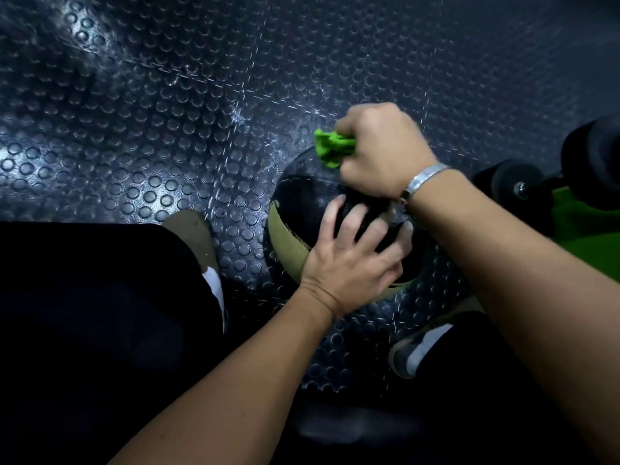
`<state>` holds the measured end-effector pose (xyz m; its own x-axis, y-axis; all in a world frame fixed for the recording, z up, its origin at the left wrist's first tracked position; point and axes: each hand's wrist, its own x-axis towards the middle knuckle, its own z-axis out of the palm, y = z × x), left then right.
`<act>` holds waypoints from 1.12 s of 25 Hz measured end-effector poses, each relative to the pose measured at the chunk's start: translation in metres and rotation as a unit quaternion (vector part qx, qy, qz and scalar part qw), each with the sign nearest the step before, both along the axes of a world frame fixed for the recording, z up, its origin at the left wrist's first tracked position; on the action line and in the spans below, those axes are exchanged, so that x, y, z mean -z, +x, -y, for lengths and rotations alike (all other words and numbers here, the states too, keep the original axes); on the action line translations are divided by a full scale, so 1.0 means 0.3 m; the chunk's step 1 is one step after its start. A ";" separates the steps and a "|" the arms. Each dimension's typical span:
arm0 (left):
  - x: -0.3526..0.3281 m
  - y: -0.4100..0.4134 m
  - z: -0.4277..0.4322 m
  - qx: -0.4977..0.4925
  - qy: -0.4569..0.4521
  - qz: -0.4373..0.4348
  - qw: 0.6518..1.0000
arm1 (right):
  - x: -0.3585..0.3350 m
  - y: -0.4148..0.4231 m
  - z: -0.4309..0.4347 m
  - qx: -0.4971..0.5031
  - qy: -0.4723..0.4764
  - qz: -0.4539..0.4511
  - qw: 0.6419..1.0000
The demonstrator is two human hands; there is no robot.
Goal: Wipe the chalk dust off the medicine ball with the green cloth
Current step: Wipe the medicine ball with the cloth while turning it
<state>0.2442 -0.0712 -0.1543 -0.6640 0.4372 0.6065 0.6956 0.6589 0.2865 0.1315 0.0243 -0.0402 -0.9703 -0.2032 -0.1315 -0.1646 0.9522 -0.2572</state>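
We've got the ball point(302, 209) down on the studded floor point(167, 129), between our left shoe point(198, 236) and right shoe point(422, 344). It's dull black, with a tan band point(288, 243) curving round its left side and a whitish patch on its right. Our left hand point(349, 260) lies spread on top of the ball, fingers straight. At the ball's far edge, our right hand point(382, 149) is clenched tight round the bunched green cloth point(332, 146).
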 end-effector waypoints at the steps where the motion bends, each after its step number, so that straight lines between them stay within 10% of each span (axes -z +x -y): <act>1: 0.004 0.006 0.002 -0.004 0.003 -0.002 1.000 | 0.004 0.021 0.024 -0.045 -0.002 0.016 0.999; 28: 0.009 0.005 0.012 0.043 0.040 0.023 0.998 | 0.027 -0.150 0.249 -0.089 0.138 0.136 0.977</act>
